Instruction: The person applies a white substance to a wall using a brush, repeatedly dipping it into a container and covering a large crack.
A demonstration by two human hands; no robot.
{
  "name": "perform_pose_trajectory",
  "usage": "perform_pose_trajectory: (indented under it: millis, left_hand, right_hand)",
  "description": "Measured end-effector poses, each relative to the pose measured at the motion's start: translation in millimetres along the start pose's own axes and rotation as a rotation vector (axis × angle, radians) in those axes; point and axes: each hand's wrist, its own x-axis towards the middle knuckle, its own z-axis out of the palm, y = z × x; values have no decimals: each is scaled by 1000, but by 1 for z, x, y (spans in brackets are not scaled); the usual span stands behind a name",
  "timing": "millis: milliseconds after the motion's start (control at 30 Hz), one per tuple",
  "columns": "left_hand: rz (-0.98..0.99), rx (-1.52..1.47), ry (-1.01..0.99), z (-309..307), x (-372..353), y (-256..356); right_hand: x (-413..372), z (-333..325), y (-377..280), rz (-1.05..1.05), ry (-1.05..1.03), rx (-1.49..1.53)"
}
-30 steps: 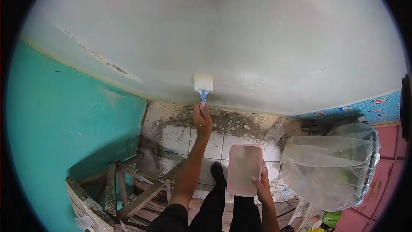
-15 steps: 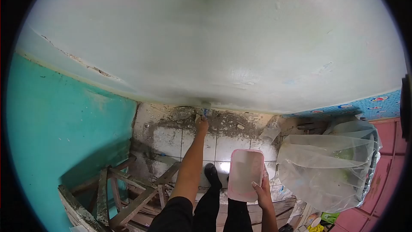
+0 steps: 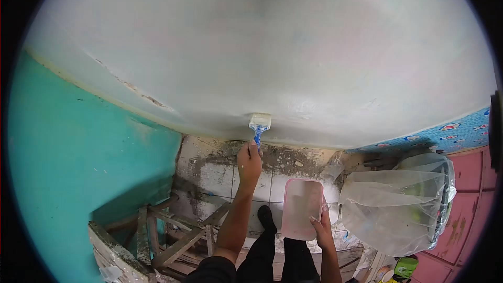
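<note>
My left hand (image 3: 249, 163) is closed round the blue handle of a paintbrush (image 3: 260, 123). The brush points up, its wide, paint-covered head against the lower part of the pale wall (image 3: 293, 63). Over on the right, my right hand (image 3: 323, 226) grips the side of a pink plastic tub (image 3: 284, 215), thumb over the rim and fingers behind it. Whitish paint lies inside the tub, which I hold in front of my legs.
A turquoise wall (image 3: 78, 141) meets the pale wall at left. Below it stands a worn wooden frame (image 3: 178, 247). Something covered in clear plastic sheeting (image 3: 387, 204) stands at right by a pink panelled surface (image 3: 466, 199). Dirt and debris cover the tiled floor (image 3: 217, 181) along the wall.
My left hand has brought the paintbrush up from the wall's bottom edge, and its head now shows clearly higher on the wall. The tub stays in my right hand. The view has shifted slightly.
</note>
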Motion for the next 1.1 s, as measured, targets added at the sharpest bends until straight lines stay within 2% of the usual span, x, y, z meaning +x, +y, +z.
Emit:
perform_pose_trajectory:
  millis: [167, 333, 433, 533, 600, 700, 767, 900, 1000, 1033, 1100]
  left_hand:
    - [155, -104, 38, -31, -34, 145]
    - [319, -173, 118, -52, -29, 197]
    - [406, -74, 136, -45, 5, 156]
    - [418, 30, 120, -33, 27, 77]
    - [334, 183, 133, -28, 23, 31]
    - [372, 399, 208, -22, 24, -51]
    - [236, 470, 175, -22, 19, -101]
    - [-61, 486, 141, -25, 23, -129]
    - [-21, 424, 25, -37, 51, -131]
    - [16, 385, 78, -37, 56, -114]
    - [90, 310, 182, -40, 49, -43]
  right_hand:
    - [-13, 14, -45, -36, -24, 5]
    - [-22, 22, -66, -63, -57, 19]
    - [-25, 23, -68, -74, -73, 20]
    - [-30, 28, -80, -55, -84, 41]
    - [-34, 33, -87, -47, -87, 57]
    - [-36, 32, -85, -67, -86, 41]
    - [-37, 31, -84, -69, -88, 13]
    - [-38, 28, -75, -73, -81, -17]
    - [-41, 30, -79, -49, -73, -1]
    - [-41, 30, -79, -49, -70, -11]
    - [-42, 29, -78, -49, -64, -27]
